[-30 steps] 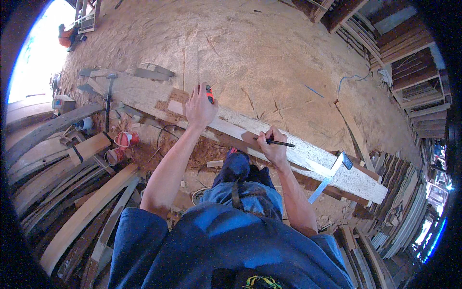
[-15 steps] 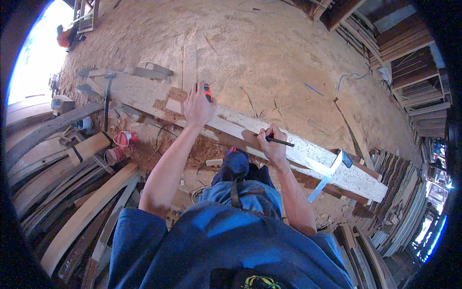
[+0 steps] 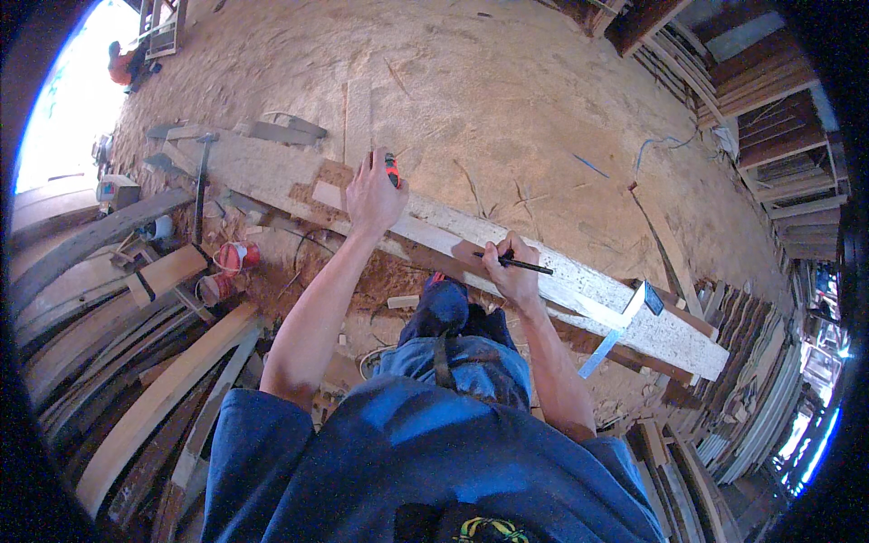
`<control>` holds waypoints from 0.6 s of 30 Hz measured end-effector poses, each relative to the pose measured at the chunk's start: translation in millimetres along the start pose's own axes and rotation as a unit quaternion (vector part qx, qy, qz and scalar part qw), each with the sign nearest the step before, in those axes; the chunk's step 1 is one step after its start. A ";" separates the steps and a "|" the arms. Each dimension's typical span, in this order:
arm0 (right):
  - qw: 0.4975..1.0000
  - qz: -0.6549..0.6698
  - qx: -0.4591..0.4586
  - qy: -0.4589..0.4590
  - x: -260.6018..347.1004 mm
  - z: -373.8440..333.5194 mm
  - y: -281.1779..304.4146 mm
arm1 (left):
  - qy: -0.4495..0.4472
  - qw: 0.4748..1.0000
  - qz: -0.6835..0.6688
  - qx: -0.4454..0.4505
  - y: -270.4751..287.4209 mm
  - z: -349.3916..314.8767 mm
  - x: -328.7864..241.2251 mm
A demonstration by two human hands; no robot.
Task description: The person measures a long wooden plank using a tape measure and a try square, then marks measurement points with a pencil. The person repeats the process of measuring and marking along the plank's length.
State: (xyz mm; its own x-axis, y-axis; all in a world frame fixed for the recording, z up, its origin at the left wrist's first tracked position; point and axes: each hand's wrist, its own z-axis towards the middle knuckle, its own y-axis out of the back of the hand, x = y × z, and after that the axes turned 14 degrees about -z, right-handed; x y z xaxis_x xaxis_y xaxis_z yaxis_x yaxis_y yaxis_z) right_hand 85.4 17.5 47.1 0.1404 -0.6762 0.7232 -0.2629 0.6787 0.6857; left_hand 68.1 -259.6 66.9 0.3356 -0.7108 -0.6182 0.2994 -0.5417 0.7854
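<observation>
Head view. Both hands are over a long, pale timber with a dark-speckled face (image 3: 579,282), which runs diagonally from upper left to lower right in front of the person.

Left hand (image 3: 376,201): back upward, fingers together and partly curled, closed round a compact orange-red and black case like a tape measure (image 3: 392,170). The case shows at the thumb side; finger contact underneath is hidden.

Right hand (image 3: 514,270): fingers folded in a writing grip on a slim black pen (image 3: 525,265). Pen tip points left, close over the timber; cannot tell whether it touches.

Between the hands: a smooth, pale wooden strip (image 3: 430,237) along the near side of the timber. Cannot tell whether it is a separate board.

Right of the right hand, well apart: a flat, straight-armed tool, blue and reflective (image 3: 600,355), crosses the timber and projects past its near edge.

Left surroundings: red plastic bucket (image 3: 237,258) on the ground; long curved wooden planks (image 3: 163,407) at lower left. Sandy brown floor (image 3: 507,109) beyond the timber.
</observation>
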 end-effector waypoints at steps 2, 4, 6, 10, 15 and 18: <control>1.000 -0.003 -0.004 0.013 3.1 0.0 1.7 | -0.001 1.000 -0.004 0.000 0.0 -0.2 1.8; 0.999 0.002 -0.018 0.035 6.4 -0.3 2.4 | -0.004 1.000 -0.005 -0.002 0.3 -0.6 2.2; 0.999 0.002 -0.015 0.032 5.4 -0.6 2.1 | 0.004 1.000 -0.005 0.005 0.8 -0.1 1.0; 1.000 0.026 0.001 -0.011 -2.0 -0.1 -3.5 | 0.005 1.000 -0.001 0.005 1.1 -0.6 -1.5; 1.000 0.012 -0.007 0.009 2.9 -0.4 0.7 | 0.013 1.000 0.002 -0.006 -0.2 -1.0 -1.4; 1.000 -0.002 -0.003 0.006 2.9 -0.6 2.1 | 0.015 1.000 0.005 -0.005 0.8 -1.3 -3.4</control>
State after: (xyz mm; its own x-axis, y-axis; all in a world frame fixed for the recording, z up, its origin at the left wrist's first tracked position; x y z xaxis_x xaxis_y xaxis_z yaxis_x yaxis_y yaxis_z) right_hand 85.9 17.1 50.7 0.1522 -0.6756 0.7214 -0.2571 0.6777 0.6890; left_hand 68.4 -257.1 69.6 0.3656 -0.7019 -0.6113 0.3051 -0.5301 0.7912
